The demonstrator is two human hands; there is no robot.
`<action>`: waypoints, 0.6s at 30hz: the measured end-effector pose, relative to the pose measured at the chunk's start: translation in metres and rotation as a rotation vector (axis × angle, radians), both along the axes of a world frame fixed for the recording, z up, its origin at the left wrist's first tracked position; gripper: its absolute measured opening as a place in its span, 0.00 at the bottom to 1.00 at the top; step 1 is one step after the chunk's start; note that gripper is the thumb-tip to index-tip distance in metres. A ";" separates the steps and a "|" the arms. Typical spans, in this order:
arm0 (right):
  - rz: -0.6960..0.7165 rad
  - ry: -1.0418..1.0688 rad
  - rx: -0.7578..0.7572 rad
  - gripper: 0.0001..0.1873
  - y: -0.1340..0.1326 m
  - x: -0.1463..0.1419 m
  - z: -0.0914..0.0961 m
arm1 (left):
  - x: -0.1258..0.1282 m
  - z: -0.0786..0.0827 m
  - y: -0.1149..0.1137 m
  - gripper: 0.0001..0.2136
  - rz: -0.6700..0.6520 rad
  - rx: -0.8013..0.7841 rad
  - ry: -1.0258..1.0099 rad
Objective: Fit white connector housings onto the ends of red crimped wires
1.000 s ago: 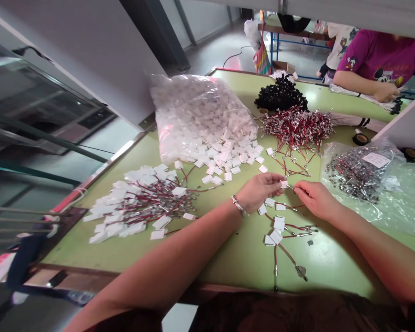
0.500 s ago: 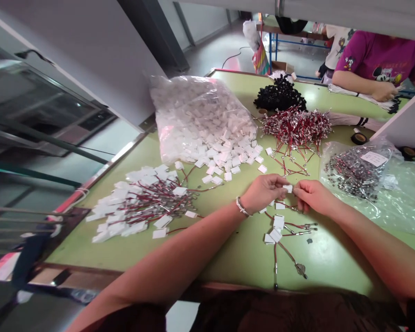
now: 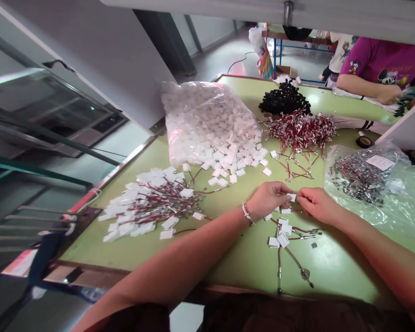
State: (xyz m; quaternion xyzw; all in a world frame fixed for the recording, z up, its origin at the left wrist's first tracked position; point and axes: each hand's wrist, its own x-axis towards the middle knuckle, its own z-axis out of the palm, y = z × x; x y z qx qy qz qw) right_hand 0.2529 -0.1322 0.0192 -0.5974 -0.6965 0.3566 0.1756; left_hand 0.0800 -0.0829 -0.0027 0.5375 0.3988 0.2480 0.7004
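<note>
Left hand (image 3: 268, 199): grip pinches a small white connector housing (image 3: 292, 197) between thumb and fingertips, held just above the green counter (image 3: 228, 258), near its front edge. Right hand (image 3: 316, 204): grip pressed together just beside that housing; what it holds is too small to tell. A few red leads fitted with housings (image 3: 282, 236) lie directly below the hands, a larger heap of fitted leads (image 3: 152, 203) lies to the left, and an open bag of white housings (image 3: 207, 120) lies beyond.

Silver bracelet (image 3: 248, 213), bare forearms, dark top (image 3: 280, 317)
</note>
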 end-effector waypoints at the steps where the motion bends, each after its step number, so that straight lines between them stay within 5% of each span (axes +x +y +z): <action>1: 0.016 -0.018 -0.005 0.12 -0.001 -0.001 0.000 | 0.000 -0.001 0.000 0.02 -0.011 0.012 0.013; 4: 0.038 -0.046 -0.029 0.10 -0.003 0.001 0.004 | -0.002 -0.002 0.002 0.04 -0.072 0.073 0.042; 9: 0.170 -0.022 -0.127 0.11 0.002 0.033 0.023 | -0.011 0.005 0.006 0.04 -0.393 0.342 0.211; 14: -0.308 -0.564 0.152 0.14 0.026 0.077 0.018 | -0.014 0.016 0.005 0.06 -0.637 0.352 0.181; 16: -0.351 -0.768 0.166 0.14 0.032 0.084 0.007 | -0.014 0.017 0.012 0.07 -0.591 0.385 0.168; 18: -0.319 -0.872 0.189 0.13 0.034 0.083 -0.002 | -0.016 0.015 0.024 0.08 -0.287 0.573 0.275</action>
